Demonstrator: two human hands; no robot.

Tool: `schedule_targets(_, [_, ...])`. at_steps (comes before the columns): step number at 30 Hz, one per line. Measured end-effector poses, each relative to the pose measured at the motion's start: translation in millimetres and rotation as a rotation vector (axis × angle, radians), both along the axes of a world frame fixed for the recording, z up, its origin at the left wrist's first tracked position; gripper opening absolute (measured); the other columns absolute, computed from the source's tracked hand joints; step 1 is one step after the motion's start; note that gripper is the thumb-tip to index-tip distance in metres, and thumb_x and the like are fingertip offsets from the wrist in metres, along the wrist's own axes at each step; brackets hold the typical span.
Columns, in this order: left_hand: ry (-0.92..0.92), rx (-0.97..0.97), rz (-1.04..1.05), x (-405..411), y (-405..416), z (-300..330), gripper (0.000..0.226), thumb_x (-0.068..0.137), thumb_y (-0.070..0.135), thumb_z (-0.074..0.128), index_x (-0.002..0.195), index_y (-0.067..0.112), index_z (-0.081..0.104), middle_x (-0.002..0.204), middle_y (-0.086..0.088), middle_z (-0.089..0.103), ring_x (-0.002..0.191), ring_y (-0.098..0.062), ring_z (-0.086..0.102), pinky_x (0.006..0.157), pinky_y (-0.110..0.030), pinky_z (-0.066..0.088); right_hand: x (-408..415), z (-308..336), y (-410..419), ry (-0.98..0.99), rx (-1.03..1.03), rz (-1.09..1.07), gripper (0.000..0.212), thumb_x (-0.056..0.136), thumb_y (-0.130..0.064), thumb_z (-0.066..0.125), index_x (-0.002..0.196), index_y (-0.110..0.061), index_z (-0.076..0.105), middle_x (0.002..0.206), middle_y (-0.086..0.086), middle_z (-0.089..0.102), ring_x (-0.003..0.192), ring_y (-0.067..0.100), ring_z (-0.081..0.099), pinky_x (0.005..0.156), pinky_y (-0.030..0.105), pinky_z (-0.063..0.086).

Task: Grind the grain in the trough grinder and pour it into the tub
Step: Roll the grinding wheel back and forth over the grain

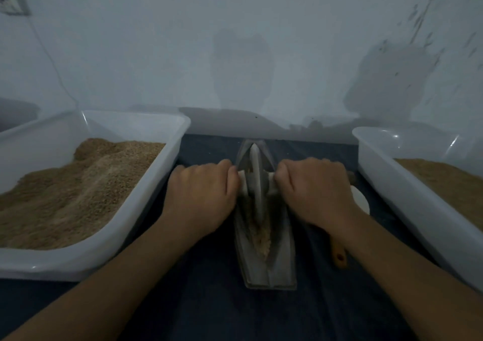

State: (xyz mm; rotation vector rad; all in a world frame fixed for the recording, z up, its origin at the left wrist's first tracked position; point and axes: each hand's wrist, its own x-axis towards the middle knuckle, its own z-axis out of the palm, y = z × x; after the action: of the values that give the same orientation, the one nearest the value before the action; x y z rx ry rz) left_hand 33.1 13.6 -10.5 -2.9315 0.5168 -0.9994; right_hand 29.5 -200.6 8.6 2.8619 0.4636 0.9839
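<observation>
Hands curled on the axle either side of the wheel: left hand, right hand. Grain sits in the trough just nearer than your knuckles; press evenly, roll back through it.

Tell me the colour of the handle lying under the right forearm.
Orange-brown wooden handle, best seen in the head view.

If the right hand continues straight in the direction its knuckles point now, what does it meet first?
The right hand grips the axle with knuckles toward the left, so it would meet the grinding wheel first, right beside the fingers. Beyond it is the left hand. Depth is hard to judge here.
</observation>
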Motion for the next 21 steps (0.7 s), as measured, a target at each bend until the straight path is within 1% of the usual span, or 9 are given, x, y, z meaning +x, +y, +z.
schedule_targets(1, [0.022, 0.051, 0.023, 16.3, -5.1, 1.4, 0.031, 0.104, 0.03, 0.02, 0.085, 0.02, 0.043, 0.077, 0.005, 0.052, 0.065, -0.025, 0.054, 0.059, -0.033, 0.038, 17.0, 0.5, 0.0, 0.028, -0.068, -0.023, 0.027, 0.098, -0.021, 0.045, 0.072, -0.015, 0.042, 0.063, -0.006, 0.04, 0.051, 0.02, 0.04, 0.053, 0.032, 0.042])
schedule_targets(3, [0.1, 0.04, 0.078, 50.5, -15.0, 8.3, 0.028, 0.104, 0.025, 0.027, 0.092, 0.015, 0.05, 0.08, 0.0, 0.046, 0.077, -0.029, 0.058, 0.062, -0.035, 0.037, 50.3, 4.8, -1.0, 0.164, -0.092, -0.104, 0.008, 0.097, -0.017, 0.046, 0.089, -0.015, 0.048, 0.075, 0.0, 0.038, 0.069, 0.025, 0.049, 0.053, 0.031, 0.028])
schedule_targets(5, [0.169, 0.032, 0.143, 78.4, -20.2, 19.6, 0.034, 0.105, 0.029, 0.03, 0.095, 0.012, 0.057, 0.075, 0.0, 0.041, 0.074, -0.028, 0.051, 0.064, -0.035, 0.036, 71.7, 14.1, -3.3, 0.289, -0.053, -0.155, 0.011, 0.1, -0.024, 0.044, 0.092, -0.018, 0.045, 0.077, -0.001, 0.036, 0.082, 0.029, 0.055, 0.053, 0.033, 0.024])
schedule_targets(7, [0.209, -0.017, 0.18, 80.6, -23.0, 23.3, 0.04, 0.103, 0.036, 0.028, 0.09, 0.011, 0.056, 0.074, -0.002, 0.043, 0.072, -0.025, 0.046, 0.066, -0.037, 0.037, 71.4, 14.0, -3.5, 0.322, -0.071, -0.148, 0.013, 0.102, -0.025, 0.042, 0.091, -0.019, 0.04, 0.078, 0.0, 0.035, 0.086, 0.03, 0.055, 0.058, 0.036, 0.029])
schedule_targets(10, [0.049, -0.036, 0.091, 38.6, -21.8, 14.5, 0.037, 0.099, 0.028, 0.015, 0.087, 0.018, 0.049, 0.073, 0.003, 0.039, 0.064, -0.022, 0.04, 0.063, -0.036, 0.033, 36.3, -0.4, -6.3, 0.208, -0.087, -0.109, 0.024, 0.102, -0.026, 0.038, 0.081, -0.017, 0.033, 0.074, -0.005, 0.037, 0.071, 0.023, 0.05, 0.058, 0.035, 0.034])
schedule_targets(13, [0.015, -0.102, 0.026, -10.9, -10.3, 9.4, 0.043, 0.102, 0.035, -0.002, 0.081, 0.028, 0.035, 0.074, 0.008, 0.036, 0.063, -0.019, 0.031, 0.065, -0.038, 0.022, -18.3, -10.1, -6.6, 0.074, 0.123, -0.006, 0.033, 0.102, -0.035, 0.024, 0.069, -0.031, 0.029, 0.057, -0.012, 0.033, 0.047, 0.008, 0.035, 0.047, 0.029, 0.023])
schedule_targets(17, [-0.027, -0.039, -0.078, -39.9, 5.0, 2.4, 0.03, 0.107, 0.041, 0.014, 0.087, 0.034, 0.034, 0.08, 0.011, 0.038, 0.069, -0.017, 0.033, 0.069, -0.039, 0.029, -53.5, -17.0, -13.3, -0.034, 0.139, 0.087, 0.03, 0.107, -0.041, 0.027, 0.081, -0.035, 0.04, 0.066, -0.017, 0.037, 0.055, 0.002, 0.036, 0.052, 0.032, 0.037])
schedule_targets(19, [0.02, -0.026, -0.092, -34.9, 3.8, 8.4, 0.03, 0.106, 0.041, 0.013, 0.087, 0.034, 0.035, 0.08, 0.011, 0.038, 0.069, -0.017, 0.034, 0.069, -0.039, 0.029, -48.7, -15.4, -11.9, -0.024, 0.135, 0.084, 0.032, 0.106, -0.04, 0.026, 0.078, -0.033, 0.04, 0.064, -0.015, 0.038, 0.052, 0.004, 0.037, 0.05, 0.033, 0.037])
schedule_targets(21, [0.04, -0.007, -0.041, -15.5, -2.4, 12.8, 0.032, 0.103, 0.04, 0.01, 0.085, 0.031, 0.035, 0.078, 0.01, 0.041, 0.068, -0.019, 0.037, 0.067, -0.038, 0.026, -28.9, -11.9, -8.4, 0.012, 0.113, 0.018, 0.039, 0.104, -0.04, 0.019, 0.073, -0.029, 0.039, 0.058, -0.012, 0.039, 0.047, 0.008, 0.036, 0.047, 0.032, 0.031])
